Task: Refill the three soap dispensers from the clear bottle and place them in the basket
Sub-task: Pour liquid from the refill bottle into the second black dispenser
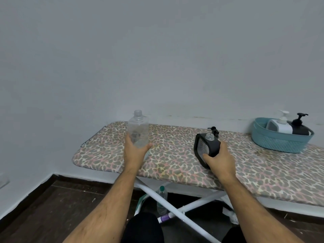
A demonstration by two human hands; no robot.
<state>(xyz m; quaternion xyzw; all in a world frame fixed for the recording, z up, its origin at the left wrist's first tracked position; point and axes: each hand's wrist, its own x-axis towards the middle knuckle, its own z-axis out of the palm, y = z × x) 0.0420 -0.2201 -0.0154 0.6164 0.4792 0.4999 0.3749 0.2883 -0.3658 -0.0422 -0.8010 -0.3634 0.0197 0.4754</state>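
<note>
My left hand [134, 151] grips the clear bottle [138, 131] upright above the left part of the ironing board; its cap is off and little liquid shows inside. My right hand [218, 157] holds a black dispenser [206, 145] tilted toward me, with its neck open. Its black pump [214, 131] lies on the board just behind it. At the far right the teal basket [280, 142] holds a white dispenser [280, 124] and a black dispenser [299, 128], both with pumps on.
The ironing board [175, 155] has a leopard-print cover and white crossed legs, and stands against a pale wall. Under it on the dark floor are a plastic bottle with a green cap [161, 200] and some bags. My knees show at the bottom edge.
</note>
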